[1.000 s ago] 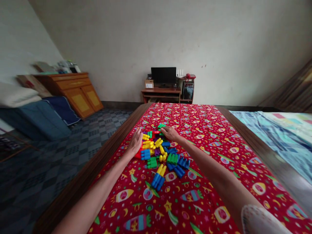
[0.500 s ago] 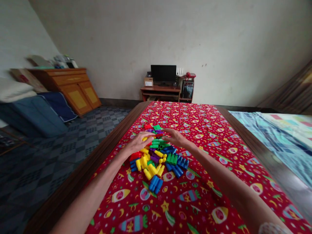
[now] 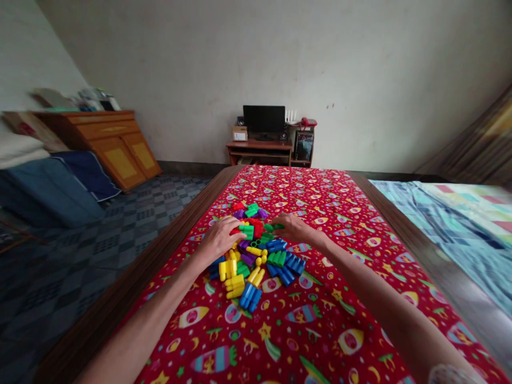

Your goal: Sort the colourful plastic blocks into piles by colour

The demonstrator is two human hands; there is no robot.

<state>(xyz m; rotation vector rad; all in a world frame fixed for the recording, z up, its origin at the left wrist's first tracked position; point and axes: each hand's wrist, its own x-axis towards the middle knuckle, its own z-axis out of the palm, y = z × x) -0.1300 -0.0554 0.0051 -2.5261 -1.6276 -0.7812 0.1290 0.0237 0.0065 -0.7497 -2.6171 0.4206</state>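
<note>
Here, the left hand (image 3: 220,237) and right hand (image 3: 295,227), both half-curled, are at green blocks (image 3: 248,231); grip unclear.

Nothing can be read (box label (image 3: 240,136) too small).

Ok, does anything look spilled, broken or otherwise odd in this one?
Nothing stands out. The blocks lie jumbled on the red cloth, with the left hand and right hand at the heap. None looks broken, though small cracks wouldn't show here.
</note>
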